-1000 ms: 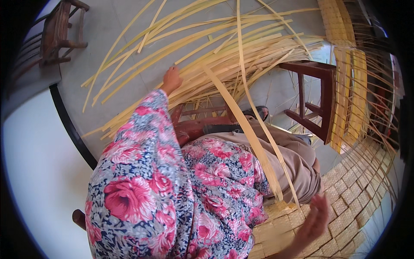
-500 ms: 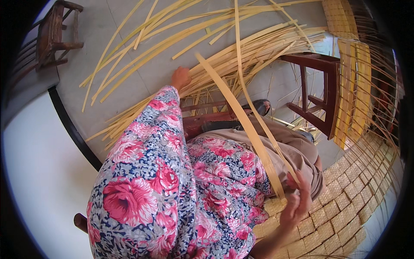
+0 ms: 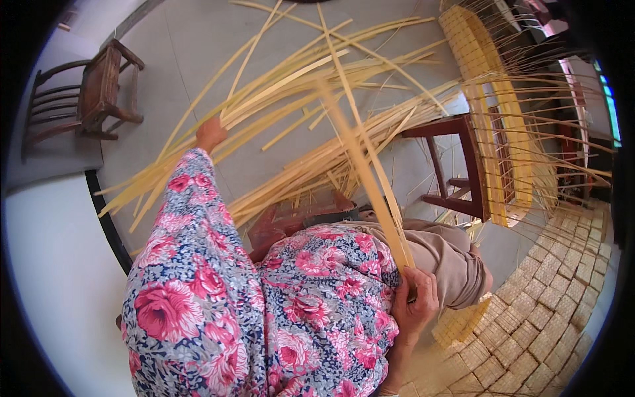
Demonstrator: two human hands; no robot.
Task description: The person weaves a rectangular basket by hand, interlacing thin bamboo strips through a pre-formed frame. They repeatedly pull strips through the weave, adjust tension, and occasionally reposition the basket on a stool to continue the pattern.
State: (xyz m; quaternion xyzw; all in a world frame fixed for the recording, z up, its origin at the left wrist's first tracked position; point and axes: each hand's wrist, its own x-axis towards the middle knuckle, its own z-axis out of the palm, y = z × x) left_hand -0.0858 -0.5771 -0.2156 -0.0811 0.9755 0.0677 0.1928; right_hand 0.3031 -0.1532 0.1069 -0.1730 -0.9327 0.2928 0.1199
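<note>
My right hand point(image 3: 415, 294), in front of my lap, is closed around the near ends of long, flat bamboo strips. The wide strip point(image 3: 378, 198) slants up and away, its far part blurred, with a narrower strip point(image 3: 352, 106) beside it. My left arm reaches out over the floor in a floral sleeve. At its end, my left hand point(image 3: 211, 134) is closed on the near end of a pale strip among the loose bamboo strips point(image 3: 281, 83); its fingertips are partly hidden.
A thick bundle of strips point(image 3: 317, 159) lies on the grey floor. A dark wooden chair point(image 3: 99, 92) stands far left, a reddish-brown stool point(image 3: 473, 169) at right. Woven yellow work point(image 3: 503, 145) with thin protruding rods rests by the stool; woven matting point(image 3: 529, 314) spreads at lower right.
My left hand has moved left and away, from the thick bundle to the looser strips. My right hand has moved left and its fingers have closed more firmly round the strips.
</note>
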